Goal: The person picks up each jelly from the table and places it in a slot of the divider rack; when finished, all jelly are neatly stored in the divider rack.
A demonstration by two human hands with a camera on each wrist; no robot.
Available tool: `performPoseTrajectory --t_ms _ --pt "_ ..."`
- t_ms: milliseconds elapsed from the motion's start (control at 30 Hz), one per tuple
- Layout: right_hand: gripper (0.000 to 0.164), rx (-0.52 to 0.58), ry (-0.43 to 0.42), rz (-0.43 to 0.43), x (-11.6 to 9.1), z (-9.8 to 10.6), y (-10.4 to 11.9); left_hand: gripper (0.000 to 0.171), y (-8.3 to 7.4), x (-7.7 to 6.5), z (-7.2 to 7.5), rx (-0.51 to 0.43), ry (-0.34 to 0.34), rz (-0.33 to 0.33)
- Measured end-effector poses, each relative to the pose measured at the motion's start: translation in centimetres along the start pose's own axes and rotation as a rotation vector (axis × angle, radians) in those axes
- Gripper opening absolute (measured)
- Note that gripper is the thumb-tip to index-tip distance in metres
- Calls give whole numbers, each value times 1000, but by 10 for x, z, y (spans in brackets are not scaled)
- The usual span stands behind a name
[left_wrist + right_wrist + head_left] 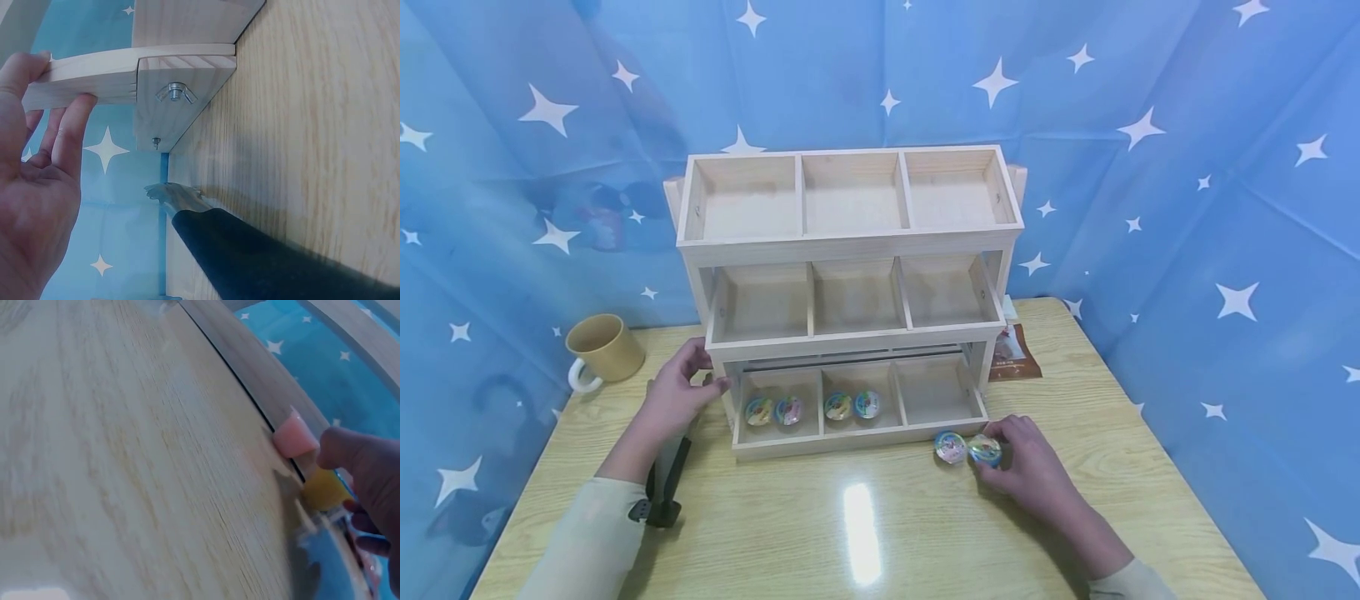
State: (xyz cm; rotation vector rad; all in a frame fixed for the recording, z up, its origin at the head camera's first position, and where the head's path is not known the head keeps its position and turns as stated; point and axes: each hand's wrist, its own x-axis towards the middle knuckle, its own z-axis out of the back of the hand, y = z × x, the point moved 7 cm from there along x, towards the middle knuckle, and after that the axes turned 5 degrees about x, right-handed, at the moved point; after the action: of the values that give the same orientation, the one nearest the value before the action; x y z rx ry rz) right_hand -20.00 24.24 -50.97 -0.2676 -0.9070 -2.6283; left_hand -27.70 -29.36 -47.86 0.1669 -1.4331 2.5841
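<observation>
A three-tier wooden shelf (850,243) stands on the table. My left hand (681,389) grips its left upright (94,75), thumb on one face and fingers on the other in the left wrist view. At the shelf's lower right front, my right hand (1028,468) pinches a yellow jelly cup (985,450); the right wrist view shows this yellow cup (326,489) too. Just left of it is a pink jelly cup (951,447), close to the bottom tray's front. Two jelly cups (788,410) sit in the bottom tray's left compartment and two more jelly cups (838,407) in the middle one.
A tan mug (606,348) with a white handle stands at the back left. A dark strap-like object (668,479) lies by my left forearm. Behind the shelf's right side lies a brown packet (1015,354). A starry blue curtain (1210,208) hangs around the table.
</observation>
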Motion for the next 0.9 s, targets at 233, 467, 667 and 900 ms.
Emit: performPoseTrajectory --t_ms 233,467,667,900 --pt "50 -19 2 -45 3 9 -3 54 -1 0 0 3 0 1" --pt "50 -3 -93 94 11 24 8 53 -2 0 0 3 -3 -15" --pt "48 24 -89 95 25 26 14 54 -1 0 0 1 -4 -16" --pt "48 70 -49 114 46 20 25 54 0 0 0 -1 -4 -19"
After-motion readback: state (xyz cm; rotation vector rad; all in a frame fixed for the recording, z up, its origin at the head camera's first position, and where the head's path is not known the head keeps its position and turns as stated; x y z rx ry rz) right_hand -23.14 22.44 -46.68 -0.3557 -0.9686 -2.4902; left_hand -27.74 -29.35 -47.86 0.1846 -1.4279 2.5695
